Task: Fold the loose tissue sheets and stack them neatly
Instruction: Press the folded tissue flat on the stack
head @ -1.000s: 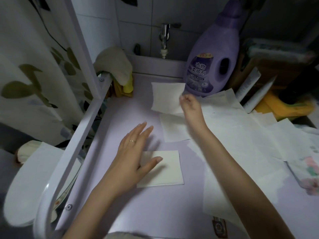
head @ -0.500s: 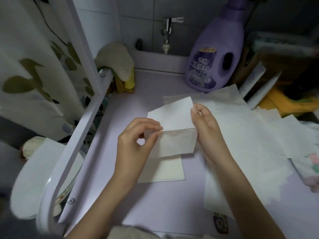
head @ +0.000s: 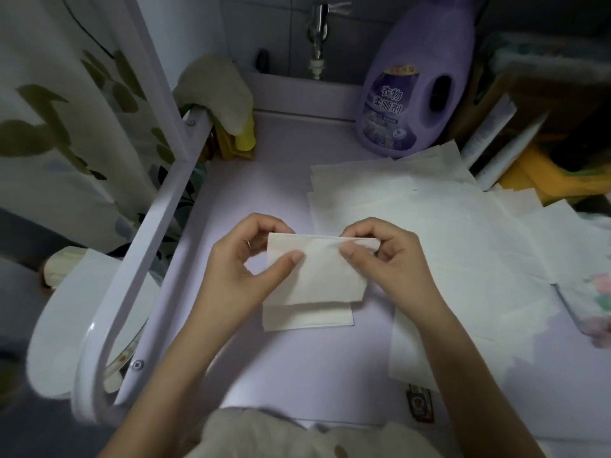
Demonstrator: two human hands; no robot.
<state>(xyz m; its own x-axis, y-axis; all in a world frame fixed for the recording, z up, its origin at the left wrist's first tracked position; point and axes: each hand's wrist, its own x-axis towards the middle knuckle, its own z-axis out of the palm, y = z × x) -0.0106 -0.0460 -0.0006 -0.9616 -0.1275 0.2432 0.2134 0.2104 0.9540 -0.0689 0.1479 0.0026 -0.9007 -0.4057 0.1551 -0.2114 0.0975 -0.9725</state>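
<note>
White tissue hangs doubled over between both hands, closest to the camera. The left hand [head: 238, 278] pinches the held sheet [head: 319, 279] near its top left corner, thumb in front and fingers behind. The right hand [head: 393, 263] pinches the top right corner the same way. This sheet hangs just above a folded sheet [head: 307, 318] lying flat on the lavender bench [head: 264, 193], covering its upper part. The fold itself seems to be the step in hand, and nearly finished. The next move calls for lowering the sheet squarely onto the one below, edges matched, then pressing lightly. Farther right, the loose sheets [head: 446, 233] lie spread and overlapping, not yet folded. A purple bottle [head: 416, 90] stands behind them.
</note>
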